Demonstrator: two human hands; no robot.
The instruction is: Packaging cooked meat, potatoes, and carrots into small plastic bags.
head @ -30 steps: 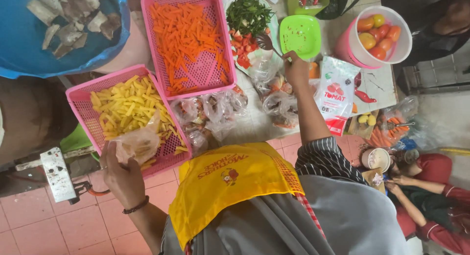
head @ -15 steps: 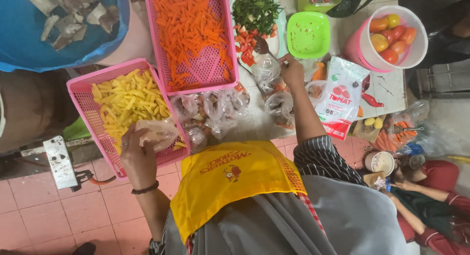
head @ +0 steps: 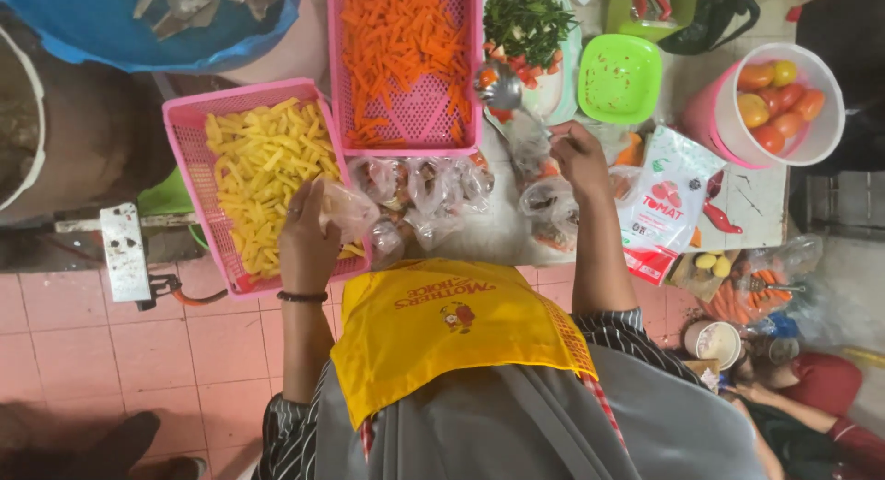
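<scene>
My left hand (head: 307, 245) holds a small clear plastic bag (head: 348, 208) at the near right corner of a pink basket (head: 184, 157) full of yellow vegetable strips (head: 258, 166). My right hand (head: 581, 157) grips the handle of a metal spoon (head: 498, 85), whose bowl hangs over a plate of chopped greens and tomato pieces (head: 525, 28). Between my hands, several filled clear bags (head: 424, 189) lie on the table. A second pink basket (head: 406, 65) holds orange carrot strips.
A green plastic bowl (head: 619, 79) and a pink-and-white bucket of tomatoes (head: 784, 106) stand at the right. A printed sachet (head: 668, 199) lies by my right arm. A blue tub (head: 184, 19) is at the top left. Another person sits at the lower right (head: 811, 397). Pink floor tiles lie below.
My left hand has carried the plastic bag rightwards along the yellow-strip basket to its near right corner. My right hand stays by the plate, and the spoon now shows over it.
</scene>
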